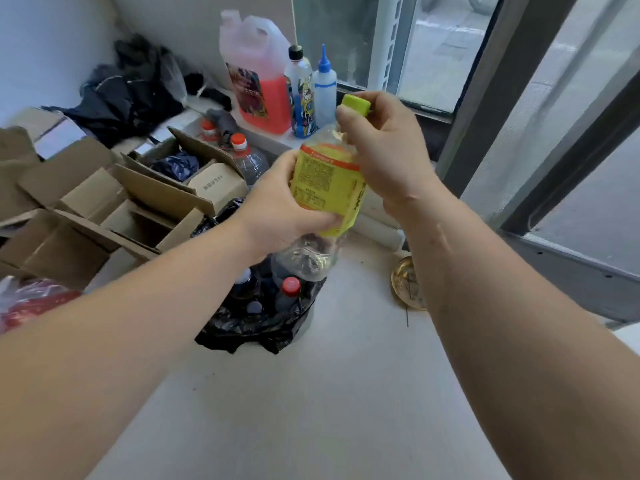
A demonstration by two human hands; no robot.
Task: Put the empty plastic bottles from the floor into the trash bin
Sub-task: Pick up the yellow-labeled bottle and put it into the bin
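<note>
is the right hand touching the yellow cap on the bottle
Touching. The head view shows the right hand closed around the bottle's neck, its fingers pressed against the yellow cap with no gap.

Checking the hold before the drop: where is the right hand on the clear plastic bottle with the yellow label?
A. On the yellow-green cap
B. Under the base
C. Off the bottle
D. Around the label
A: the right hand pinches the yellow-green cap of the clear plastic bottle with the yellow label, while the left hand wraps the label.
</note>
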